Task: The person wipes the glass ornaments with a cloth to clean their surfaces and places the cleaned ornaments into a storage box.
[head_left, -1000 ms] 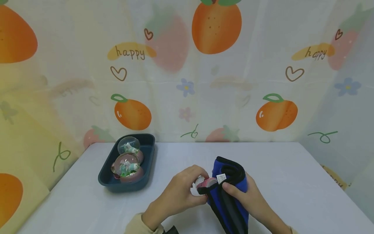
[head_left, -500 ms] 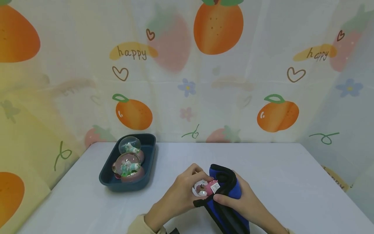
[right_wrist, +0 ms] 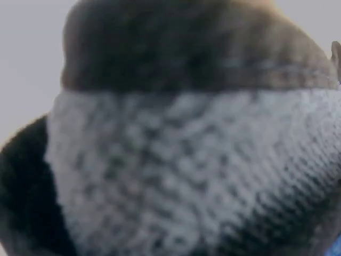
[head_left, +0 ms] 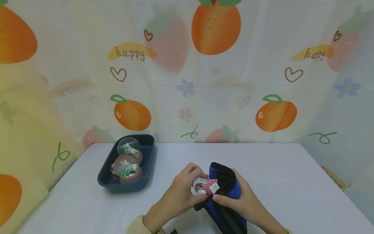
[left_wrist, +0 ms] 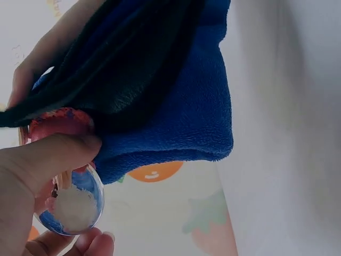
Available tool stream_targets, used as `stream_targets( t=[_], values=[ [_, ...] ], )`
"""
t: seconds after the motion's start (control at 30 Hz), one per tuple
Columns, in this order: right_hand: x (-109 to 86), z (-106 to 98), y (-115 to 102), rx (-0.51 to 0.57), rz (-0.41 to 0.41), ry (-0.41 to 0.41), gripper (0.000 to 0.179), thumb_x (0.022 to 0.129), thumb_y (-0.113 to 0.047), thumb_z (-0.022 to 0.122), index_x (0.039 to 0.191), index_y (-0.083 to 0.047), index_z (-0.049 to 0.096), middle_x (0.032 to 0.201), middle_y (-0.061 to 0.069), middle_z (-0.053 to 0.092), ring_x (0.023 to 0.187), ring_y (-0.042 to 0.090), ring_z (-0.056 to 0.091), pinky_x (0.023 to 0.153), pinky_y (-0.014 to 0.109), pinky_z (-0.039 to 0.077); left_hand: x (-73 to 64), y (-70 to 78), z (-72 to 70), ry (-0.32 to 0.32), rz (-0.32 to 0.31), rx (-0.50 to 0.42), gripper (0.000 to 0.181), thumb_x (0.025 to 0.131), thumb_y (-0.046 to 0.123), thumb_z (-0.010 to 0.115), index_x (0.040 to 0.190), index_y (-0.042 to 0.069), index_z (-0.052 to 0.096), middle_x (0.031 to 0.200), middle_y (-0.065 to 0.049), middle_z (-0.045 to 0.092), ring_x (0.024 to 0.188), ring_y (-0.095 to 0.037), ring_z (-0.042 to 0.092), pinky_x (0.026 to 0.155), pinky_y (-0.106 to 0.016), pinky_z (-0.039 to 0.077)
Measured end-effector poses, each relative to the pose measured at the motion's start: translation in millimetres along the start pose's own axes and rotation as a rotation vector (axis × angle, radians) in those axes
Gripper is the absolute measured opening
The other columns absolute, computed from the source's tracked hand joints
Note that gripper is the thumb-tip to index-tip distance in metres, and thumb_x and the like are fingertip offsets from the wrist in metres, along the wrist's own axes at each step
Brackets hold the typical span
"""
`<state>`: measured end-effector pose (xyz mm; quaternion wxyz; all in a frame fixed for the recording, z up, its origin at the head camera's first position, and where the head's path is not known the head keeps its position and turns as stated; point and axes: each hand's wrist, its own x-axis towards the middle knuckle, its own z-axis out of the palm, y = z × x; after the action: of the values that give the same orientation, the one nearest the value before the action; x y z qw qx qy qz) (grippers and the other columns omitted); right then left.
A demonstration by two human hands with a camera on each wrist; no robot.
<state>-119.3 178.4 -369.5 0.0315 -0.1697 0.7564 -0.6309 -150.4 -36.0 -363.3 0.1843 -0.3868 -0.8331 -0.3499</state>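
Between its thumb and fingers, my left hand (head_left: 184, 187) grips a small snow globe (head_left: 201, 187) with a clear dome and a pink base. The left wrist view shows the clear dome (left_wrist: 80, 205) low, with my left thumb (left_wrist: 64, 152) across the pink part. My right hand (head_left: 245, 196) holds a folded blue cloth (head_left: 226, 211) with black edging, thumb in front and fingers mostly hidden behind. The globe's base meets the cloth's folded edge. A small white label (head_left: 214, 188) lies where they meet. Blurred grey and dark fabric (right_wrist: 186, 170) fills the right wrist view.
A dark blue tray (head_left: 151, 152) stands at the left on the white table (head_left: 263, 172). Two more snow globes (head_left: 127, 165) with pinkish bases lie in it. A fruit-patterned curtain (head_left: 187, 97) hangs behind the table.
The cloth has shifted slightly down and left with my right hand. The globe has turned, and more of its pink base and dome shows. The tray has stayed put.
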Motion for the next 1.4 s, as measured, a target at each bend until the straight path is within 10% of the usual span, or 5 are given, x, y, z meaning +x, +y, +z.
stream_targets(
  t=[0.33,0.63,1.03,1.4],
  values=[
    [0.1,0.8,0.5,-0.016,0.005,0.056,0.052,0.086,-0.014,0.073,0.133,-0.011,0.05,0.113,0.017,0.062,0.09,0.018,0.067,0.075,0.033,0.06,-1.2,-4.3,2.6,-0.022,0.092,-0.093,0.054,0.067,0.009,0.091,0.111,0.011,0.059,0.107,0.0,0.054,0.09,-0.008,0.054,0.08,-0.019,0.054],
    [1.7,-7.1,0.1,0.04,0.023,0.033,0.055,0.089,-0.016,0.069,0.138,-0.007,0.045,0.114,0.02,0.063,0.092,0.021,0.069,0.077,0.035,0.06,1.6,-15.7,-15.0,-0.343,-0.077,-0.356,0.049,0.089,0.011,0.072,0.132,0.018,0.05,0.091,0.002,0.067,0.073,0.003,0.055,0.07,-0.02,0.054],
    [0.1,-16.5,-2.4,0.031,0.013,-0.124,0.073,0.086,-0.013,0.066,0.147,-0.004,0.027,0.128,0.026,0.053,0.104,0.02,0.065,0.082,0.033,0.059,2.5,-14.7,-15.4,-0.242,-0.119,-0.314,0.05,0.083,0.005,0.073,0.127,0.016,0.054,0.082,0.001,0.066,0.067,0.004,0.052,0.066,-0.021,0.053],
    [1.4,-10.3,-1.2,-0.002,0.026,0.162,0.066,0.084,-0.013,0.066,0.142,-0.008,0.035,0.132,0.02,0.053,0.107,0.023,0.059,0.083,0.029,0.056,2.2,-13.4,-16.1,-0.184,-0.128,-0.323,0.043,0.087,0.02,0.074,0.125,0.021,0.054,0.08,0.004,0.063,0.065,0.002,0.052,0.062,-0.02,0.051]
  ],
)
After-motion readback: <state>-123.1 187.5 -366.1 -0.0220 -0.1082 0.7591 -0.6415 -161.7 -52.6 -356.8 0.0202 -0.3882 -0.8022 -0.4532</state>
